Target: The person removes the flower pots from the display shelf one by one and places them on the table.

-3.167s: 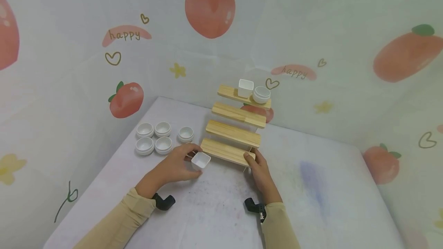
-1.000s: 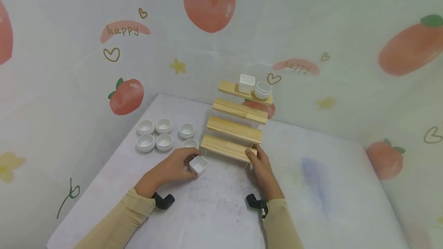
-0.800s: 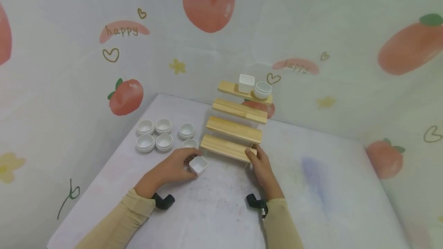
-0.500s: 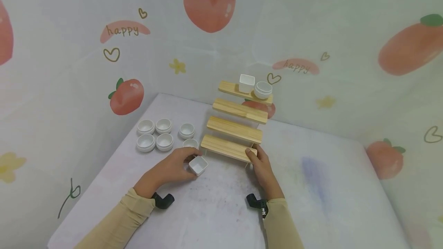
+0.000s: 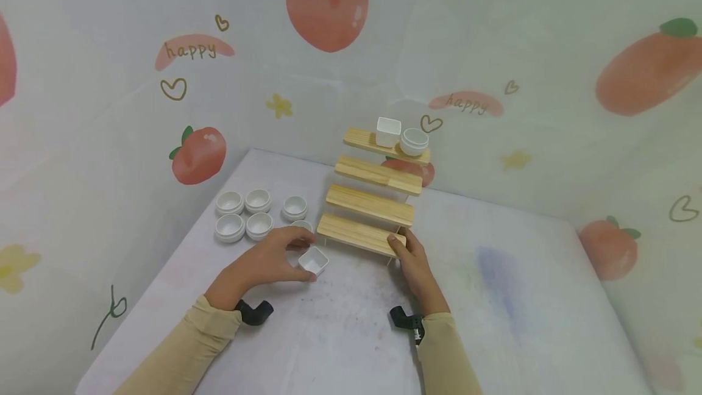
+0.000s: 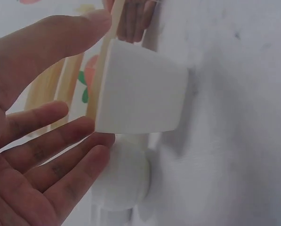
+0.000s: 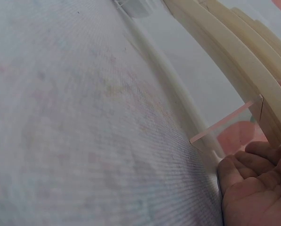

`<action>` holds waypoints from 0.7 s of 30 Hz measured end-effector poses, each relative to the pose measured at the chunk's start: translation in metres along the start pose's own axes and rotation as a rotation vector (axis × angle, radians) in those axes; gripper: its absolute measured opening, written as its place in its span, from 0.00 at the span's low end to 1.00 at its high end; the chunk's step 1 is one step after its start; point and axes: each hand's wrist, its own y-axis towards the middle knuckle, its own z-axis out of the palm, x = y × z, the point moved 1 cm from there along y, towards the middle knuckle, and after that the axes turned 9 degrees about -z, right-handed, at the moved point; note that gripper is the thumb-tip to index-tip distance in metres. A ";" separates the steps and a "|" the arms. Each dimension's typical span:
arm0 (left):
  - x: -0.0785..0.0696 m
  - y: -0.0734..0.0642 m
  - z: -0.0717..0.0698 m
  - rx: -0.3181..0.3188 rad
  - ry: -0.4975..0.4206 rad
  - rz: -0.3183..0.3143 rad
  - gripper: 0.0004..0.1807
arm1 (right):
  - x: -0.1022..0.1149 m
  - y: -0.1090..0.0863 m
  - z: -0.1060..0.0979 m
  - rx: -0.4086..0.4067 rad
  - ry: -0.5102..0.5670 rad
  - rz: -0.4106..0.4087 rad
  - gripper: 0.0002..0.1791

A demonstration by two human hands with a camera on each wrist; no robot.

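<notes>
My left hand (image 5: 258,267) is spread around a small square white cup (image 5: 313,261), which stands upright on the table in front of the rack. In the left wrist view, the thumb and fingers are parted beside the cup (image 6: 140,92); a fingertip looks very close to its rim, and I cannot tell if it touches. My right hand (image 5: 415,264) grips the right end of the lowest board of a four-step wooden display rack (image 5: 356,232), thumb on top. The right wrist view has its fingers (image 7: 253,162) below the board's end.
Several round white bowls (image 5: 230,228) stand at the left, one partly hidden behind my left hand. On the top board sit another square white cup (image 5: 388,131) and a round white bowl (image 5: 414,141). A printed cloth backdrop (image 5: 526,157) rises behind the table.
Earlier the left hand held the square cup, and it moved slightly down and left to the table. Now its thumb and fingers have parted from the cup. The right hand keeps its hold.
</notes>
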 end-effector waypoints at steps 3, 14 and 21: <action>-0.004 0.002 -0.003 -0.009 0.012 0.006 0.35 | 0.002 -0.001 0.000 0.000 -0.002 0.004 0.37; -0.017 0.018 -0.013 -0.044 0.025 0.038 0.31 | 0.001 0.001 -0.002 0.006 -0.002 -0.003 0.37; -0.021 0.027 -0.014 -0.062 0.044 0.047 0.27 | -0.001 0.000 -0.001 0.015 0.002 0.009 0.40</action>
